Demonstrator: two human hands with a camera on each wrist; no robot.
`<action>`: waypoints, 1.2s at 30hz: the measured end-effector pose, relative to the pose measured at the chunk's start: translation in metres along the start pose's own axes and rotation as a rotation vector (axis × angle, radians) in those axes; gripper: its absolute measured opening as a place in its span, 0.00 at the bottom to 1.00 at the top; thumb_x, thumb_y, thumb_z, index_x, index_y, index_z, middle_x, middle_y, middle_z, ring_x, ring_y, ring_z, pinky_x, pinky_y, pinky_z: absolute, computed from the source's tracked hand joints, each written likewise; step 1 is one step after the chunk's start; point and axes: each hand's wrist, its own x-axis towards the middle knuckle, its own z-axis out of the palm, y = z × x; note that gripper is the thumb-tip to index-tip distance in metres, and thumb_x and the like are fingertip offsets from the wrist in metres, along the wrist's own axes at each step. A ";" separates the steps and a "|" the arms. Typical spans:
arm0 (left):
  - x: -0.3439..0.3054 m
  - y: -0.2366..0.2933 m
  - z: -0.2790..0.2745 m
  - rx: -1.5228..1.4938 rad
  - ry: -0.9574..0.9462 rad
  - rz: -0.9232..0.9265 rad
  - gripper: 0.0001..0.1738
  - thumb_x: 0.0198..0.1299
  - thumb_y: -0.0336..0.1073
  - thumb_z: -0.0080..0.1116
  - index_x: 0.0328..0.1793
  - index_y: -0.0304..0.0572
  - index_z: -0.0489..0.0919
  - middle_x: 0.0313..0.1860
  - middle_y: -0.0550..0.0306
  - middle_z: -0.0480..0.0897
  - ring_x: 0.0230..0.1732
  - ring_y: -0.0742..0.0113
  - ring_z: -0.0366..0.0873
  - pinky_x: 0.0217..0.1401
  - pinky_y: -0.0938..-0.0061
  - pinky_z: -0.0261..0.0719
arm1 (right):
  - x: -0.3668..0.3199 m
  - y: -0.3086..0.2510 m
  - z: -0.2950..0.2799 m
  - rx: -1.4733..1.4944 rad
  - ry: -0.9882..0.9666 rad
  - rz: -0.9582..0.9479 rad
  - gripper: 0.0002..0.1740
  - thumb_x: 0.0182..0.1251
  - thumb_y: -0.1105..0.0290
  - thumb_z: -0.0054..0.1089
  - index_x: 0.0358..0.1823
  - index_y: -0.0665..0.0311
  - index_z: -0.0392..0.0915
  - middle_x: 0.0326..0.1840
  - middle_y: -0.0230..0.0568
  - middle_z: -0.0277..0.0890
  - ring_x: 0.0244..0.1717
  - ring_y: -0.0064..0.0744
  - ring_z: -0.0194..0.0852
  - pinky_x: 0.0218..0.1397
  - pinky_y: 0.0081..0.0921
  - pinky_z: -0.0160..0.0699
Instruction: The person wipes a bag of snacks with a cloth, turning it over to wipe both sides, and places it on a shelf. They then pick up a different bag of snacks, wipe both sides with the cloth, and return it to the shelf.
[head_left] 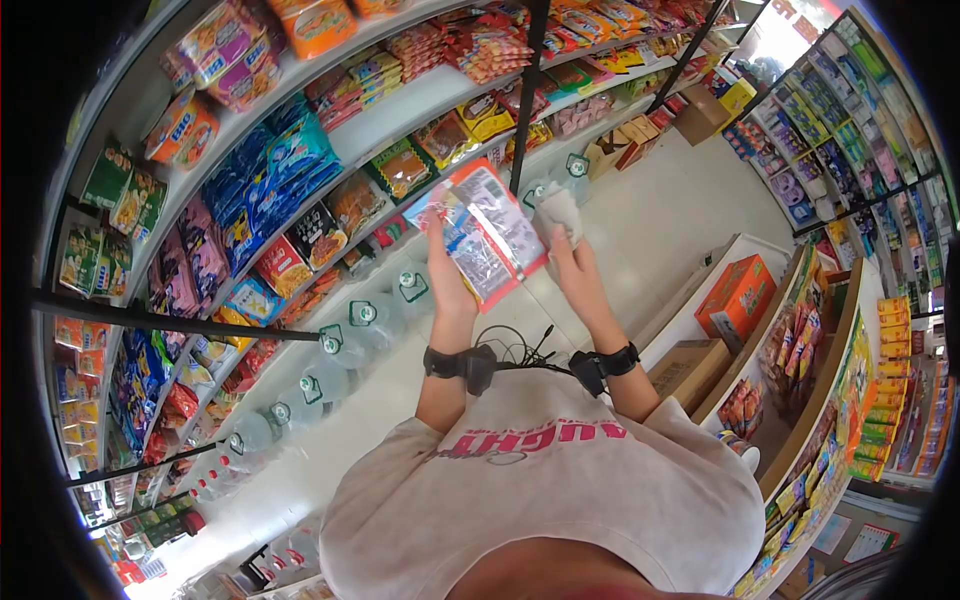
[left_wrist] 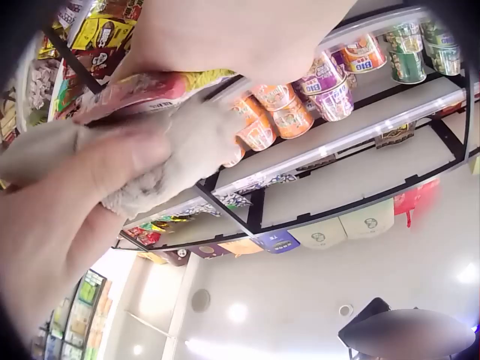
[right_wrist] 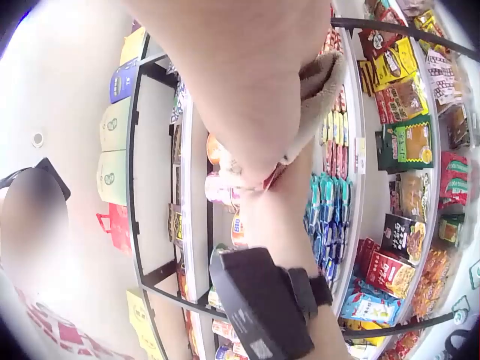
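My left hand [head_left: 450, 275] grips a flat, shiny snack packet [head_left: 485, 232] by its left side, thumb over the face. The packet is red-edged with a pale, printed middle and tilts in front of my chest. In my right hand [head_left: 580, 275] is a crumpled greyish-white cloth [head_left: 560, 210], held close to the packet's right edge. From the left wrist, the cloth [left_wrist: 184, 154] shows bunched under the right thumb and lies against the packet [left_wrist: 139, 97]. The right wrist view shows the cloth [right_wrist: 324, 90] beyond the back of the hand, which hides most of the packet.
Shelves of bagged snacks [head_left: 270, 165] and instant noodle tubs [head_left: 180, 130] curve along the left. Large water bottles [head_left: 360, 330] line the floor below them. To the right stand an orange carton [head_left: 737, 300], a brown cardboard box [head_left: 682, 375] and another snack rack [head_left: 800, 340].
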 end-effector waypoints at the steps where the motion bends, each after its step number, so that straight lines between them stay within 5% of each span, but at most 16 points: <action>1: -0.001 -0.011 0.007 0.039 -0.026 -0.012 0.29 0.75 0.56 0.47 0.69 0.40 0.71 0.57 0.52 0.82 0.54 0.60 0.84 0.58 0.65 0.82 | 0.002 -0.001 -0.016 0.156 0.039 0.118 0.25 0.75 0.62 0.56 0.66 0.73 0.71 0.64 0.44 0.74 0.63 0.30 0.71 0.66 0.25 0.67; 4: -0.002 -0.041 0.035 0.158 -0.121 -0.074 0.31 0.74 0.58 0.48 0.69 0.38 0.70 0.56 0.52 0.83 0.52 0.63 0.85 0.56 0.69 0.84 | -0.007 -0.016 -0.057 -0.013 -0.148 0.287 0.25 0.74 0.58 0.60 0.61 0.72 0.75 0.54 0.36 0.80 0.54 0.20 0.73 0.57 0.23 0.73; 7: 0.003 -0.073 0.049 0.313 -0.136 -0.184 0.32 0.74 0.58 0.48 0.69 0.38 0.69 0.56 0.51 0.83 0.51 0.65 0.84 0.54 0.70 0.84 | -0.018 -0.012 -0.101 -0.029 -0.128 0.175 0.25 0.72 0.57 0.63 0.57 0.72 0.77 0.46 0.34 0.82 0.46 0.19 0.75 0.51 0.22 0.75; 10: 0.018 -0.113 0.038 0.788 -0.158 -0.041 0.32 0.71 0.47 0.58 0.72 0.35 0.66 0.59 0.48 0.79 0.58 0.64 0.79 0.60 0.70 0.77 | -0.027 -0.010 -0.154 -0.027 -0.006 0.259 0.23 0.71 0.59 0.63 0.56 0.72 0.78 0.44 0.34 0.82 0.44 0.19 0.76 0.49 0.24 0.77; 12: 0.019 -0.138 0.045 0.984 -0.162 0.085 0.36 0.66 0.38 0.64 0.74 0.31 0.63 0.64 0.44 0.74 0.64 0.59 0.74 0.66 0.69 0.72 | -0.025 0.008 -0.180 -0.037 0.137 0.149 0.23 0.70 0.60 0.64 0.56 0.72 0.77 0.42 0.40 0.83 0.41 0.22 0.77 0.48 0.24 0.77; 18: 0.010 -0.204 0.087 1.129 -0.438 0.029 0.38 0.68 0.43 0.63 0.78 0.34 0.59 0.66 0.47 0.73 0.65 0.61 0.73 0.69 0.66 0.68 | -0.032 0.011 -0.231 -0.321 0.246 0.007 0.23 0.67 0.62 0.66 0.57 0.71 0.76 0.43 0.58 0.81 0.40 0.47 0.80 0.49 0.31 0.78; 22: 0.003 -0.232 0.115 0.880 -0.359 -0.231 0.35 0.70 0.46 0.59 0.75 0.35 0.62 0.68 0.50 0.71 0.67 0.64 0.70 0.64 0.68 0.72 | -0.042 -0.003 -0.236 -0.337 0.211 -0.112 0.22 0.67 0.63 0.64 0.57 0.70 0.77 0.46 0.60 0.79 0.45 0.57 0.78 0.52 0.35 0.77; 25: 0.015 -0.248 0.117 0.880 -0.392 -0.324 0.29 0.73 0.46 0.56 0.72 0.36 0.67 0.65 0.53 0.74 0.63 0.68 0.73 0.61 0.69 0.74 | -0.052 -0.013 -0.246 -0.402 0.164 -0.080 0.20 0.70 0.63 0.62 0.56 0.70 0.77 0.47 0.57 0.80 0.47 0.52 0.79 0.53 0.35 0.77; 28: 0.035 -0.251 0.116 0.718 -0.530 -0.466 0.24 0.73 0.43 0.54 0.69 0.37 0.70 0.60 0.54 0.78 0.58 0.69 0.77 0.59 0.70 0.77 | -0.058 -0.003 -0.256 -0.265 0.300 -0.093 0.20 0.72 0.62 0.61 0.57 0.70 0.77 0.47 0.53 0.81 0.47 0.45 0.81 0.53 0.35 0.77; 31: 0.045 -0.249 0.121 0.544 -0.568 -0.607 0.23 0.73 0.42 0.54 0.68 0.37 0.71 0.58 0.53 0.80 0.56 0.68 0.80 0.59 0.69 0.78 | -0.059 -0.017 -0.259 -0.217 0.663 0.159 0.21 0.74 0.63 0.58 0.61 0.68 0.74 0.55 0.53 0.79 0.55 0.42 0.79 0.59 0.34 0.76; 34: 0.050 -0.239 0.128 0.401 -0.615 -0.753 0.24 0.73 0.41 0.54 0.70 0.37 0.70 0.59 0.52 0.80 0.57 0.67 0.80 0.60 0.69 0.77 | -0.038 -0.019 -0.236 -0.396 0.877 -0.232 0.24 0.75 0.63 0.55 0.68 0.64 0.69 0.65 0.57 0.71 0.67 0.50 0.70 0.70 0.36 0.67; 36: 0.043 -0.228 0.133 0.301 -0.685 -0.838 0.24 0.74 0.41 0.53 0.70 0.36 0.69 0.59 0.53 0.80 0.57 0.68 0.79 0.61 0.70 0.77 | -0.028 -0.037 -0.210 -0.878 0.690 -0.295 0.26 0.75 0.62 0.53 0.71 0.63 0.67 0.69 0.60 0.66 0.73 0.53 0.62 0.76 0.38 0.59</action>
